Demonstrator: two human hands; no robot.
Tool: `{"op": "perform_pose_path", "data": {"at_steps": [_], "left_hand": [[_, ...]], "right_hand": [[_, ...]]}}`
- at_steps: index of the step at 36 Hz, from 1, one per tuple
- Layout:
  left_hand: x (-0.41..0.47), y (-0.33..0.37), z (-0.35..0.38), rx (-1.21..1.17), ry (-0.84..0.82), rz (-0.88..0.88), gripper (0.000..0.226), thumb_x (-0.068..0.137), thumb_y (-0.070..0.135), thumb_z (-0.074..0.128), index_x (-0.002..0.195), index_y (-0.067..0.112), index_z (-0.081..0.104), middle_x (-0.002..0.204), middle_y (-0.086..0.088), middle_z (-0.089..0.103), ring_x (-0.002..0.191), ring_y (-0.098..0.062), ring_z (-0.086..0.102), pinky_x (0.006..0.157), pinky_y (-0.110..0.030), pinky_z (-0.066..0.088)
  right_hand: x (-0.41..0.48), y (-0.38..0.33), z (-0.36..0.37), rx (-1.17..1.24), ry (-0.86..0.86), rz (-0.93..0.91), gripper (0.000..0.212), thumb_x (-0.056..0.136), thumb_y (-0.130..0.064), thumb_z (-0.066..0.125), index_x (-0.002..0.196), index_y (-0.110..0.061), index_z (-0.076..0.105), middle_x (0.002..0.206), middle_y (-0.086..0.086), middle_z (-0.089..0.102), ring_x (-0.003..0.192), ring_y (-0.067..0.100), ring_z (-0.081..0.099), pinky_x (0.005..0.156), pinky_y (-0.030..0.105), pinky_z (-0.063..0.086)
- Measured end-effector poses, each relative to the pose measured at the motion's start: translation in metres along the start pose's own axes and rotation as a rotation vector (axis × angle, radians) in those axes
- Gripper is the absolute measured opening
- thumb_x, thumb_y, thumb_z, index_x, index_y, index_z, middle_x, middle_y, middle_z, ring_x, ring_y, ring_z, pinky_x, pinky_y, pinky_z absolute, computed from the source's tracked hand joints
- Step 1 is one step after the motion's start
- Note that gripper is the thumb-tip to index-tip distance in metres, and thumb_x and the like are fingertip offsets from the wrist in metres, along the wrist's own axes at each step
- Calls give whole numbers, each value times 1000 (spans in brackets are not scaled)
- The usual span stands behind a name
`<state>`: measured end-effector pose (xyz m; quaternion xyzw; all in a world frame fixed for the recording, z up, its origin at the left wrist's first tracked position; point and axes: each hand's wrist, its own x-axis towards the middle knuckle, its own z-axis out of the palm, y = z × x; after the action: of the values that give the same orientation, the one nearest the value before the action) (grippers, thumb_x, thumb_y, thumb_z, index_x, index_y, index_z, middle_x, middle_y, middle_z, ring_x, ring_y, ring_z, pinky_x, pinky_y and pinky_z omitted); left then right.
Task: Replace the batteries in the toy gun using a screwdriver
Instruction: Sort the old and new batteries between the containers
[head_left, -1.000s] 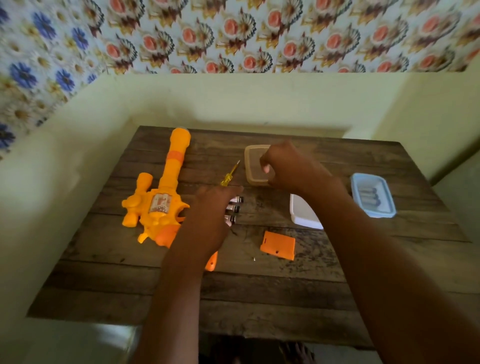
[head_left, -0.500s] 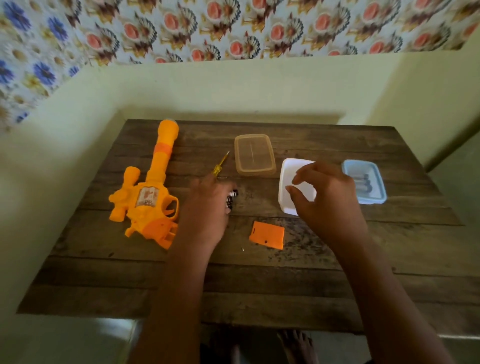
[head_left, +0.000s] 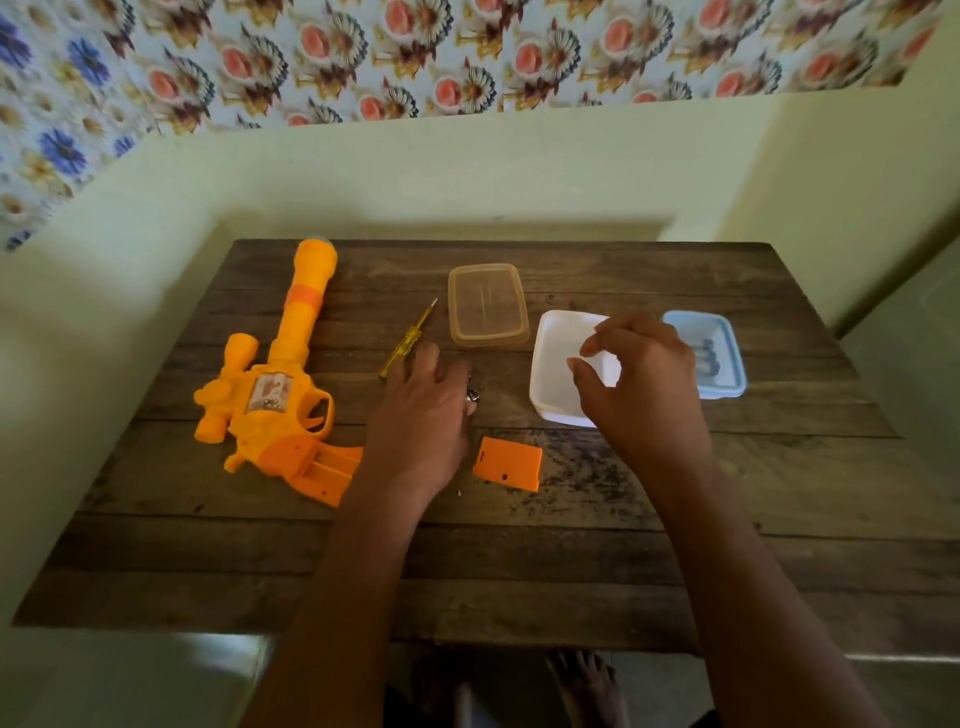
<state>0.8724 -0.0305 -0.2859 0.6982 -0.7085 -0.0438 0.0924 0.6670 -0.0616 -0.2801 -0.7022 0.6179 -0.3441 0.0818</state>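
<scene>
The orange toy gun (head_left: 275, 384) lies on its side at the left of the wooden table (head_left: 519, 561), its grip compartment uncovered. The orange battery cover (head_left: 509, 464) lies loose near the middle, with a tiny screw (head_left: 459, 492) beside it. A yellow screwdriver (head_left: 410, 338) lies behind my left hand (head_left: 421, 421). That hand covers the batteries (head_left: 471, 393) with curled fingers; only their ends show at its fingertips. My right hand (head_left: 639, 384) hovers over a white container (head_left: 558, 364), fingers loosely curled, holding nothing I can see.
A translucent tan box (head_left: 488, 304) sits at the back centre. A light blue container (head_left: 727, 364) with dark batteries inside stands at the right, partly behind my right hand. Pale walls enclose the table at the back and both sides. Feet show below the front edge.
My right hand left the tan box and came back over the white container. My left hand stayed on the batteries, drawing them under its fingers. The view shifted slightly.
</scene>
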Motion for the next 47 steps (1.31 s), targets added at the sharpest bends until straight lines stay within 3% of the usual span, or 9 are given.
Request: {"op": "perform_pose_path", "data": {"at_steps": [5,10,17,21,28,32,37,47], "left_hand": [[3,11,9,18,6,-44,46,107,35,46,150,19,40,153,-11,29,135,-32,42,95,-39,47],[6,14,12,35,-23,-58,47,109,35,42,154,20,36,154,-15,29,132,-32,48,96,-38,49],[11,8,15,-8,-4,-16,39,109,31,46,146,20,45,142,-12,42,118,-29,56,87,-38,49],[12,3,16,-61,-13,14,33,108,30,49,139,18,48,135,-11,48,112,-29,57,82,-38,47],[13,1,16,-100,-21,-3,25,107,20,53,131,13,50,130,-13,55,111,-29,58,79,-34,41],[16,1,17,-104,9,-37,21,106,15,53,127,13,52,130,-12,53,108,-28,61,75,-36,45],[17,9,22,-30,113,-76,24,108,28,49,126,14,52,126,-12,58,100,-29,65,69,-40,48],[15,11,21,4,230,-111,26,105,34,54,119,13,60,109,-11,72,98,-30,68,69,-35,38]], "right_hand": [[-2,-2,-4,-13,4,78,23,83,-14,82,104,-7,76,125,12,64,116,33,60,94,53,54],[-4,1,-7,-11,-48,141,30,86,-11,80,115,-5,73,134,12,60,119,27,60,91,24,42],[-2,-1,-11,18,-107,218,41,87,-7,79,127,-7,68,138,11,61,120,24,60,88,20,40],[-3,-4,-12,39,-142,238,48,88,-7,79,133,-10,65,136,11,65,117,24,64,88,27,51],[-2,-5,-14,98,-154,278,51,87,-1,77,135,-11,63,134,11,67,119,26,64,91,34,56],[-2,-5,-13,121,-152,300,55,87,1,77,138,-11,60,134,11,67,121,27,63,91,37,58],[-4,-7,-14,135,-146,297,55,86,2,76,138,-9,61,135,12,67,122,29,63,93,43,61],[-4,-4,-15,167,-160,309,55,87,2,75,138,-11,61,135,12,66,119,27,64,93,39,60]]}}
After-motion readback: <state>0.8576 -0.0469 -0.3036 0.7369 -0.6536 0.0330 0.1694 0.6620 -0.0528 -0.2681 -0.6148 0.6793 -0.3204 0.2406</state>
